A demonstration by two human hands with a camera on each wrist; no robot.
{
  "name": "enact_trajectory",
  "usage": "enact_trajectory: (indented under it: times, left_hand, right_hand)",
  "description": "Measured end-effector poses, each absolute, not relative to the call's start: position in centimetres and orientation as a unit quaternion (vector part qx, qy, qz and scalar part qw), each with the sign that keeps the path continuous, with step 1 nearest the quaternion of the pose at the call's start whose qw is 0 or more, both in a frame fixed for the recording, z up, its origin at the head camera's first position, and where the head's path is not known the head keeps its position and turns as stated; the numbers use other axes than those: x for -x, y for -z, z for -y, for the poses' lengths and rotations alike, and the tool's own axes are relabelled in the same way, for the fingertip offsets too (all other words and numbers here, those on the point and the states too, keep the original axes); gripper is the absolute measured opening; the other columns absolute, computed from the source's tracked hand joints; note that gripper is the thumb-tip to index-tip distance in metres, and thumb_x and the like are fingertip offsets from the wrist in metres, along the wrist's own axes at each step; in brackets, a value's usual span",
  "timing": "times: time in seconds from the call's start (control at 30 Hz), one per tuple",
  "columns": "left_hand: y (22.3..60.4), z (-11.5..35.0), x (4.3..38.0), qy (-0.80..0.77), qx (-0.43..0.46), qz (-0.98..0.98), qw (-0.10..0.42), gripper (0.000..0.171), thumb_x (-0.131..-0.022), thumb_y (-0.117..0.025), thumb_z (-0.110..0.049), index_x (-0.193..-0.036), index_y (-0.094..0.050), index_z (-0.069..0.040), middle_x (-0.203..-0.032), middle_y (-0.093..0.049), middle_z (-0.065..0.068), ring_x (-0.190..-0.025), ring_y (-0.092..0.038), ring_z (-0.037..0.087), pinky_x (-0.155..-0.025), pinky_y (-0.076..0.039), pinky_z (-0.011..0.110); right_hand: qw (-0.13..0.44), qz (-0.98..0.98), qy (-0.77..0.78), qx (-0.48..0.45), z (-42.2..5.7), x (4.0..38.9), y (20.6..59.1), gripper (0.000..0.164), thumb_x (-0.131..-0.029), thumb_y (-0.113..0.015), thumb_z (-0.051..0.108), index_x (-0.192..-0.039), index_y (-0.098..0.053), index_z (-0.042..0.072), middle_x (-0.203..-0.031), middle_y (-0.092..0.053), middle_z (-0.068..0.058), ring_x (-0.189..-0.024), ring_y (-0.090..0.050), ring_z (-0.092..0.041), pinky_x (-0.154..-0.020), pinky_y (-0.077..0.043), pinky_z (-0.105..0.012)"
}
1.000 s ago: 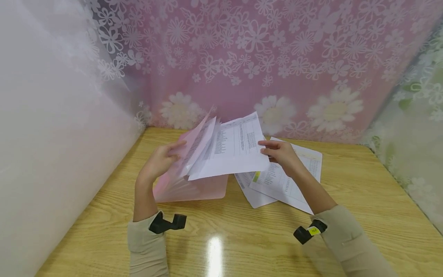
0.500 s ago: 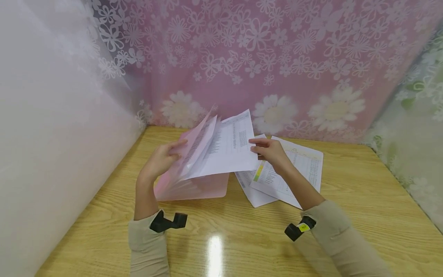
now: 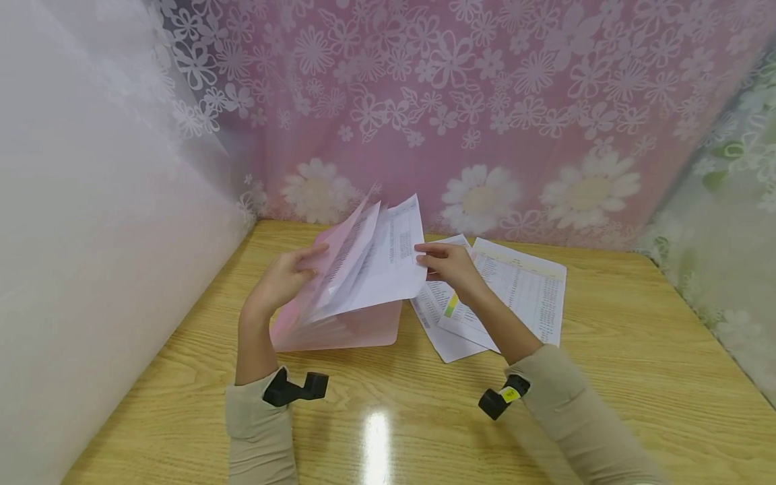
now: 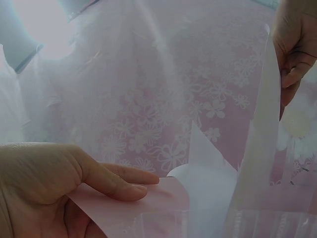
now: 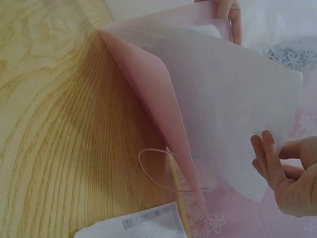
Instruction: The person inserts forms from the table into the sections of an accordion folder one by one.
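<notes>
- The left hand (image 3: 275,283) pinches the left cover of a pink folder (image 3: 364,335), thumb on one face, fingers on the other.
- The right hand (image 3: 455,266) pinches the right edge of a printed sheet (image 3: 382,269) between thumb and fingers.
- The folder stands partly open on the left half of the wooden table (image 3: 424,431), its near right corner low over the wood.
- The printed sheet slants up to the right from between the folder's leaves, beside another white page (image 3: 351,246).
- Right of the folder, two loose papers overlap on the table; the upper paper (image 3: 533,289) partly covers the lower paper (image 3: 445,340).
- A pink flowered cloth (image 3: 412,121) hangs behind the table's far edge.
</notes>
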State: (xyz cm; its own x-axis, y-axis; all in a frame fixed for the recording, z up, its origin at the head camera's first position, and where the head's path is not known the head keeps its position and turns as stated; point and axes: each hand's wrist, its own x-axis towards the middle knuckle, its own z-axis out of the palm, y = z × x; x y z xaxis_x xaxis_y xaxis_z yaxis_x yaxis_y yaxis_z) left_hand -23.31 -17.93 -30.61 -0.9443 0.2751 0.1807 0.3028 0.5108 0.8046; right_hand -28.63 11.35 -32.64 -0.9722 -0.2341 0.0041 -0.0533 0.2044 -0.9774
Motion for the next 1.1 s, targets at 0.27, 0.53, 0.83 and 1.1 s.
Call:
enact_trajectory:
  times: [0.27, 0.53, 0.83, 1.1]
  left_hand:
    - [30.5, 17.9, 23.3, 0.465, 0.159, 0.871, 0.010, 0.047, -0.089, -0.046, 0.004, -0.136, -0.045, -0.004, -0.139, -0.040, 0.009, -0.128, -0.030, 0.024, -0.087, -0.036, 0.040]
    - [30.4, 17.8, 23.2, 0.462, 0.162, 0.872, 0.012, 0.047, -0.089, -0.047, 0.005, -0.136, -0.045, -0.003, -0.139, -0.040, 0.010, -0.129, -0.030, 0.026, -0.093, -0.035, 0.044]
    - [30.4, 17.9, 23.2, 0.466, 0.164, 0.870, 0.012, 0.046, -0.090, -0.047, 0.005, -0.136, -0.045, -0.002, -0.139, -0.040, 0.010, -0.130, -0.028, 0.026, -0.096, -0.033, 0.045]
    - [30.4, 18.0, 23.1, 0.473, 0.164, 0.866, 0.011, 0.046, -0.089, -0.046, 0.006, -0.135, -0.045, -0.001, -0.139, -0.041, 0.009, -0.129, -0.029, 0.026, -0.096, -0.034, 0.045]
  right_hand:
    - [0.099, -0.760, 0.636, 0.086, -9.9, 28.9, 32.9, 0.036, -0.091, -0.054, 0.010, -0.126, -0.054, -0.001, -0.114, -0.058, -0.020, -0.080, -0.063, -0.021, -0.074, -0.050, -0.032]
    - [0.142, -0.754, 0.632, 0.108, -8.8, 29.0, 33.6, 0.041, -0.091, -0.055, 0.010, -0.131, -0.050, 0.002, -0.122, -0.053, -0.017, -0.080, -0.063, -0.023, -0.071, -0.051, -0.035]
    - [0.148, -0.763, 0.615, 0.136, -7.2, 29.3, 34.4, 0.041, -0.090, -0.058, 0.010, -0.130, -0.051, 0.001, -0.115, -0.056, -0.019, -0.067, -0.064, -0.018, -0.066, -0.052, -0.035]
    - [0.142, -0.779, 0.594, 0.141, -5.7, 29.2, 35.1, 0.041, -0.088, -0.059, 0.008, -0.127, -0.053, 0.000, -0.121, -0.055, -0.019, -0.057, -0.060, -0.014, -0.063, -0.052, -0.033]
